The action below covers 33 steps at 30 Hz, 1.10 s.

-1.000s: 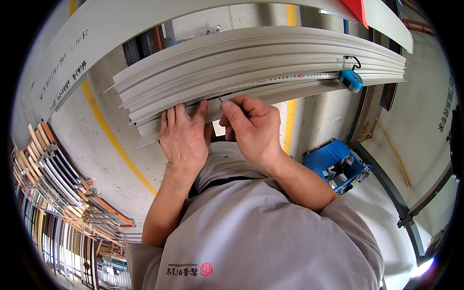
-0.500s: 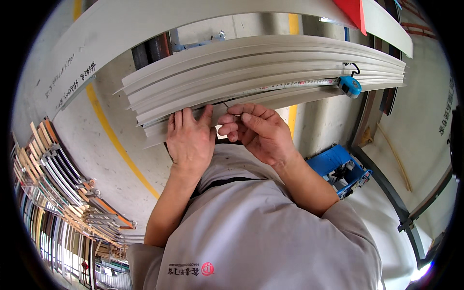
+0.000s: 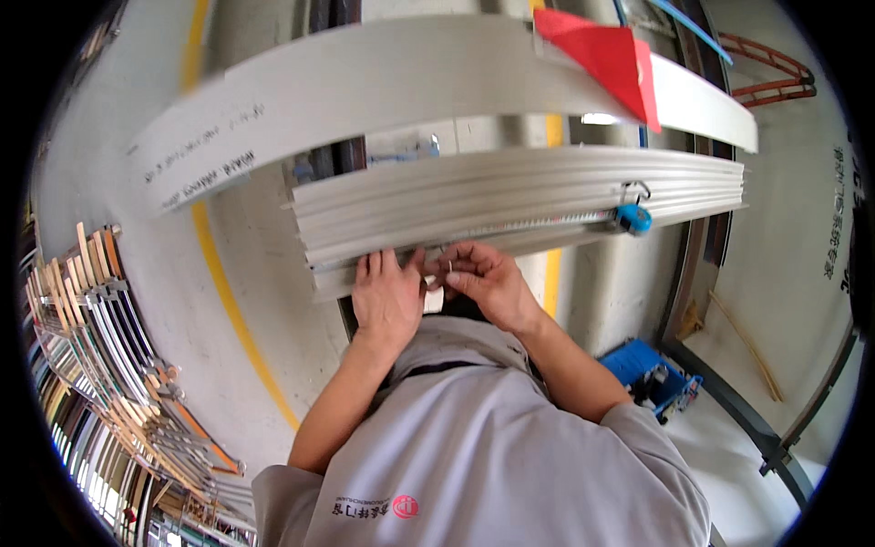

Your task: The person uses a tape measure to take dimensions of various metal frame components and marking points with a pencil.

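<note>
Across in front of me lies a stack of long pale grey ribbed profiles (image 3: 510, 178). A blue tape measure (image 3: 633, 219) rests on them at the right, its blade (image 3: 547, 221) drawn out leftward along the profiles. My left hand (image 3: 389, 299) lies over the near edge with its fingers stretched onto the nearest profile, its thumb side close to the other hand. Beside it, my right hand (image 3: 492, 287) pinches a small thin stick-like object (image 3: 450, 266) between thumb and fingers. Its kind is too small and blurred to tell.
Beyond the stack a wide pale beam (image 3: 383, 77) with handwriting carries a red sheet (image 3: 606, 59). A blue bin (image 3: 652, 374) stands on the floor at right. Racks of long strips (image 3: 118, 365) fill the left side. Dark metal framing (image 3: 729, 401) runs along the right.
The view has shifted, so the stack and both hands appear lower. The thin object at my right fingertips now shows less of its length; both hands remain at the near edge.
</note>
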### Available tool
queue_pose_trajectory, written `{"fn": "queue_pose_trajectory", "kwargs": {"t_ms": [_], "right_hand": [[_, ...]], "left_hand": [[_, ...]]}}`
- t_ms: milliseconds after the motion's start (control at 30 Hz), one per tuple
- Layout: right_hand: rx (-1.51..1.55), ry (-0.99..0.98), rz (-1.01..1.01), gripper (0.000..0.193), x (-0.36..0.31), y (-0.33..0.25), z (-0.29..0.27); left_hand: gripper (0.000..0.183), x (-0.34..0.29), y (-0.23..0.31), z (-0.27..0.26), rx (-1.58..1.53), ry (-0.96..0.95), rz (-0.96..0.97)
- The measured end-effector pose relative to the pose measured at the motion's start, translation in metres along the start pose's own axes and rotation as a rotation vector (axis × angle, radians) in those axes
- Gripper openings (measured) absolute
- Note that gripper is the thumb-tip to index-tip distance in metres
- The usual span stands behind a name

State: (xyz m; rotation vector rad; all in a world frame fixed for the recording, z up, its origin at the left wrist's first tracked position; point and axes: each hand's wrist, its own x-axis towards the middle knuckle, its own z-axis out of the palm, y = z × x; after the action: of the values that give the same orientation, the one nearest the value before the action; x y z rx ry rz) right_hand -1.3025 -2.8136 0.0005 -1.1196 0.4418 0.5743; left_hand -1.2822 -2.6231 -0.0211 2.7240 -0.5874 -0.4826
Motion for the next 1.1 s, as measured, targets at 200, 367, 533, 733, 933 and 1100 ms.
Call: {"fn": "queue_pose_trajectory", "kwargs": {"t_ms": [200, 367, 533, 733, 933, 1100], "right_hand": [[-0.646, 0.291, -0.195, 0.020, -0.005, -0.025, 0.030], [-0.867, 0.309, -0.320, 0.027, 0.009, -0.017, 0.028], [-0.805, 0.397, -0.541, 0.030, 0.025, 0.020, 0.000], [-0.449, 0.469, -0.186, 0.026, 0.007, -0.006, 0.039], [-1.569, 0.088, -0.716, 0.019, 0.001, -0.029, -0.009], [-1.978, -0.242, -0.991, 0.020, 0.002, -0.069, -0.008]], "left_hand": [[0.038, -0.003, 0.005, -0.004, 0.051, 0.018, 0.014], [0.036, -0.010, -0.003, 0.015, 0.081, 0.034, -0.011], [0.039, -0.002, 0.003, 0.013, 0.065, 0.084, 0.076], [0.036, -0.010, -0.001, 0.004, 0.046, 0.037, 0.041], [0.031, -0.014, 0.000, 0.014, 0.063, 0.146, 0.069], [0.031, -0.023, -0.001, 0.003, 0.040, 0.112, 0.073]]}}
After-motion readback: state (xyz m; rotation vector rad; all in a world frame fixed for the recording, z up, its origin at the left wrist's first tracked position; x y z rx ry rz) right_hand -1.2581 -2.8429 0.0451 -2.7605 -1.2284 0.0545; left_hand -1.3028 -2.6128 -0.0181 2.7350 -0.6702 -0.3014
